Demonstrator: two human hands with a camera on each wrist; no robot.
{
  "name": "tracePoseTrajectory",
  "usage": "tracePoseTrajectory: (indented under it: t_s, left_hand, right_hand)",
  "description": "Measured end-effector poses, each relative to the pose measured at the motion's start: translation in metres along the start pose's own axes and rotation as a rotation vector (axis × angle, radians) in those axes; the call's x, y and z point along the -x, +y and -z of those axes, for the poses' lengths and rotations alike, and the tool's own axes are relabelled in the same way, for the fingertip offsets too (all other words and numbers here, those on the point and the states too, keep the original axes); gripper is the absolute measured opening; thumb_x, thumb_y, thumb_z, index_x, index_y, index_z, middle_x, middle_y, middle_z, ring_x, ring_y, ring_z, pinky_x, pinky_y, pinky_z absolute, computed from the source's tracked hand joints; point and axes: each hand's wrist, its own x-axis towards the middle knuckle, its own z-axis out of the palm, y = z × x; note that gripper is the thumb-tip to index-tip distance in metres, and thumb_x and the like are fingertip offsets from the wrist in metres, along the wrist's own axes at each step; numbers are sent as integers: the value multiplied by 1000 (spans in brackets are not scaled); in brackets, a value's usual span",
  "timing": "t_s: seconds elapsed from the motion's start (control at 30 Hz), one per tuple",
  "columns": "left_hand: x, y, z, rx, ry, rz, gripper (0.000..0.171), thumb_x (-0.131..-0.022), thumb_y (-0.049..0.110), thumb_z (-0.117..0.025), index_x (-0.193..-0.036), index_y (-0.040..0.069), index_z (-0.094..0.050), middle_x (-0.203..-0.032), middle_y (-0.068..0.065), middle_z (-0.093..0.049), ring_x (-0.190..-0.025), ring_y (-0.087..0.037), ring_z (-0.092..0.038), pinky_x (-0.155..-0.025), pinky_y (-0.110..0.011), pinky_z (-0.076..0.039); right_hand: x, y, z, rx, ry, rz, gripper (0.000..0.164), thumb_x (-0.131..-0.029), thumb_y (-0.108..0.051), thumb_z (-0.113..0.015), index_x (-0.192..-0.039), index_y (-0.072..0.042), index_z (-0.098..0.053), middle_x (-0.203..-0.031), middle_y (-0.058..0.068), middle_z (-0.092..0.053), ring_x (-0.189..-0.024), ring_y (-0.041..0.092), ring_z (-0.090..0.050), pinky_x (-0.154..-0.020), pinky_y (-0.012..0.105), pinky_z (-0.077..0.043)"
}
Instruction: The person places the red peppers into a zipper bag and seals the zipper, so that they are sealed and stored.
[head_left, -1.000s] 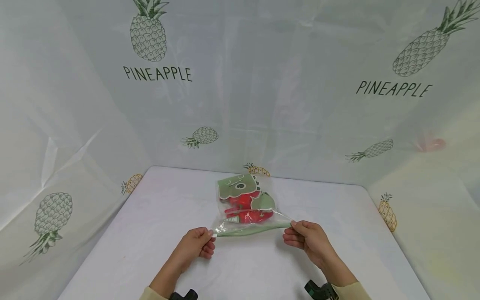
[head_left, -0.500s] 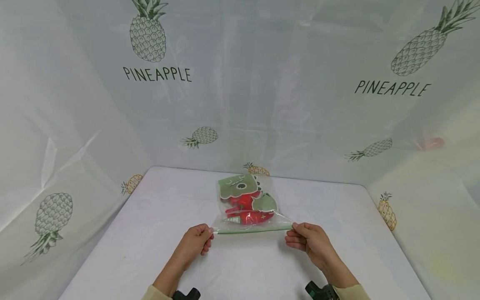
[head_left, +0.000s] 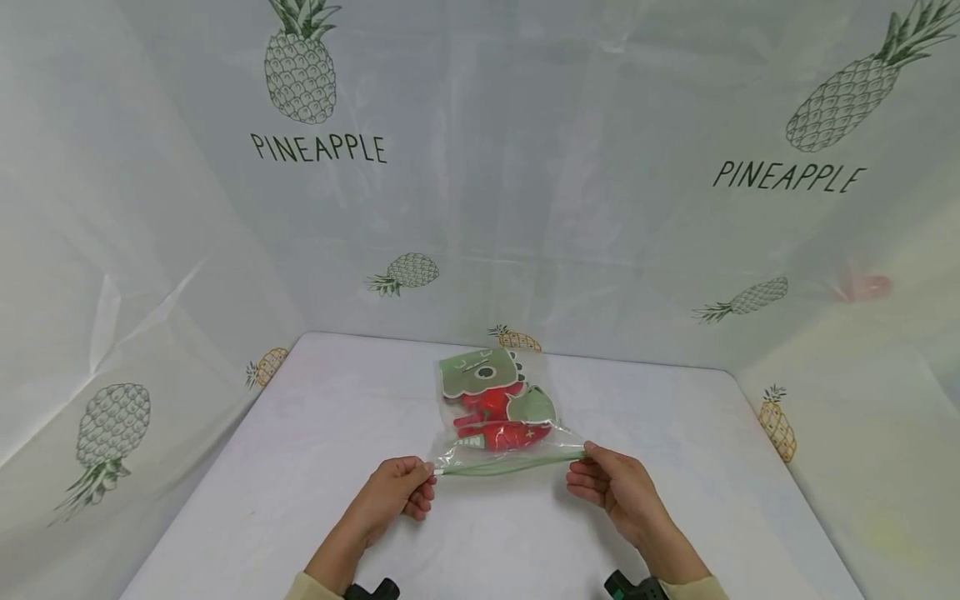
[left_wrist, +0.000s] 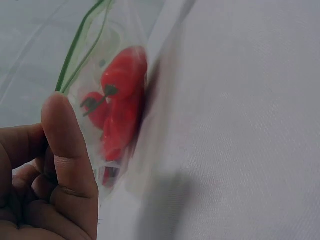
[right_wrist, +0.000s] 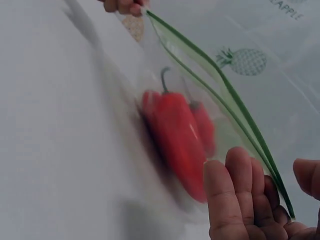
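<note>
A clear zip bag with a green zip strip and a green cartoon print lies toward the back of the table, its strip facing me. Several red peppers with green stems show through the plastic. My left hand pinches the strip's left end between thumb and forefinger. At the other end my right hand holds the right corner, its lower fingers loosely curled. In the right wrist view that thumb stands a little off the strip. Both wrist views show the strip's two edges parted along the middle.
The table has a white cover. A pale curtain printed with pineapples rises behind it and on both sides. Dark wrist cameras sit at the cuffs of both sleeves.
The zip strip is drawn straight half a second ago and now sags and bows toward me again. My left hand has shifted slightly right and toward me. The right hand stays nearly in place.
</note>
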Motion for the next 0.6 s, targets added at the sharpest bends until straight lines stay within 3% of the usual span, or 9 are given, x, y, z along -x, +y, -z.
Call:
tracePoseTrajectory:
  t_s: [0.13,0.27,0.43,0.6]
  left_hand:
    - [-1,0,-2,18,-4,1,39,-109,28,-60,-101,-9,-65,-81,-2,-65,-67,-9,-63,-59,-23,-61]
    - [-2,0,-2,39,7,-2,39,-109,27,-61,-103,-11,-65,-82,-2,-68,-68,-9,-66,-62,-25,-63]
    - [-2,-1,0,63,51,-12,36,-108,25,-62,-103,-10,-65,-83,-2,-69,-69,-10,-68,-64,-26,-64]
    - [0,0,1,72,51,-8,34,-108,23,-63,-101,-10,-66,-82,-2,-70,-69,-9,-69,-65,-26,-65]
  right_hand:
    - [-1,10,-13,-90,-15,-4,28,-108,-28,-63,-110,-1,-69,-96,9,-78,-90,21,-79,-92,41,-65]
    - [-3,20,-28,-261,17,21,19,-108,-23,-62,-107,-5,-70,-96,8,-76,-92,21,-78,-96,44,-64]
    - [-4,30,-40,-448,32,48,23,-109,-32,-61,-107,-10,-66,-96,5,-75,-94,17,-77,-100,40,-62]
    - [-5,40,-53,-482,13,10,34,-107,-43,-62,-112,-9,-62,-97,5,-72,-97,16,-76,-101,37,-61]
